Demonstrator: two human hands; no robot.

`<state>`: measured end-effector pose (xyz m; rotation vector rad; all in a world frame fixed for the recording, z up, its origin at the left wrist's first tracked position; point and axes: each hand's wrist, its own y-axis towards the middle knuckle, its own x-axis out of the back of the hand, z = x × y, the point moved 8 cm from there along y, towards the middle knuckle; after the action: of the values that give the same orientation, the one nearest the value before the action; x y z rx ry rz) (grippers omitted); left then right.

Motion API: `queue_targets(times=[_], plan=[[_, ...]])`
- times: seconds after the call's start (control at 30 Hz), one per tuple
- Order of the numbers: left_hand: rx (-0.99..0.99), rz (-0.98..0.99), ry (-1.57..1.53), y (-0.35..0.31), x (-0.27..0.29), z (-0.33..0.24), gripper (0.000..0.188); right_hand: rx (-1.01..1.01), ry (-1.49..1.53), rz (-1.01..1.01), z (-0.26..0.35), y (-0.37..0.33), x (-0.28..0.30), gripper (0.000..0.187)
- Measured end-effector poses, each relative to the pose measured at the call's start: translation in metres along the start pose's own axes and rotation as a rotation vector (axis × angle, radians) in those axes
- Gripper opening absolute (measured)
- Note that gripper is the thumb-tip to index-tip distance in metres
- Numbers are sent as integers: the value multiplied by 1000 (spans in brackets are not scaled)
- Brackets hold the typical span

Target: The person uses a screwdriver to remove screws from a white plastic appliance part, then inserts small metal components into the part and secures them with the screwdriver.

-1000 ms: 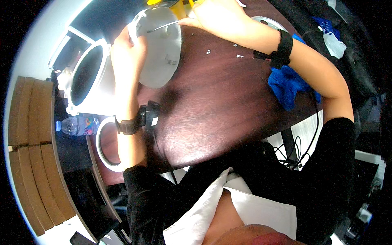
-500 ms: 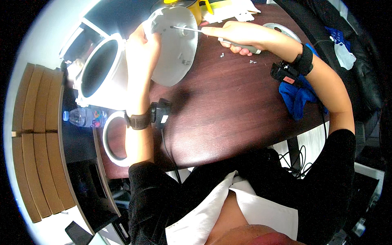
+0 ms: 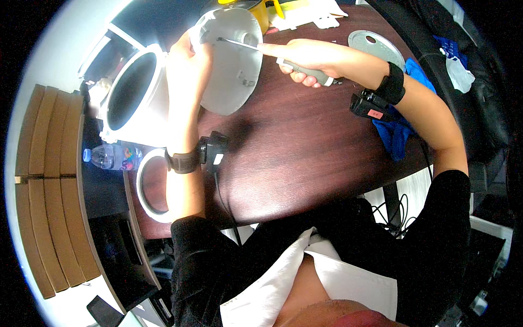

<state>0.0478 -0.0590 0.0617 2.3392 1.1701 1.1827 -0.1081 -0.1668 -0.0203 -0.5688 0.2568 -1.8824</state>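
A white bowl-shaped plastic housing (image 3: 231, 82) is tilted up over the far side of the table, its hollow inner side showing. My left hand (image 3: 190, 57) grips it at its left edge; some of those fingers are hidden behind the rim. In my right hand (image 3: 305, 57) is a screwdriver (image 3: 311, 73) with a grey handle, the fingers wrapped round it. Its thin shaft points left into the housing, and the tip is at a small dark spot on the inner wall. Whether a screw sits there is too small to tell.
Left of the housing stands a white appliance part with a dark round face (image 3: 132, 87). Nearer are a plastic bottle (image 3: 114, 157) and a white ring (image 3: 143, 188). A yellow-handled pot (image 3: 263, 17) is behind; a pale perforated disc (image 3: 384, 48) and blue cloth (image 3: 392, 140) lie right.
My right hand has moved left and a little nearer to me with the screwdriver, whose tip has shifted left along the housing's inner wall. The left hand and housing are almost unmoved.
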Motion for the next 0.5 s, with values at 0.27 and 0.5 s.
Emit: queue_targets(times=[0.27, 0.5], plan=[[-84, -8, 59, -1, -1, -5, 36, 117, -463, -187, 11, 6, 19, 65], [-65, 12, 80, 0, -1, -6, 38, 826, -1367, -977, 71, -31, 32, 59]])
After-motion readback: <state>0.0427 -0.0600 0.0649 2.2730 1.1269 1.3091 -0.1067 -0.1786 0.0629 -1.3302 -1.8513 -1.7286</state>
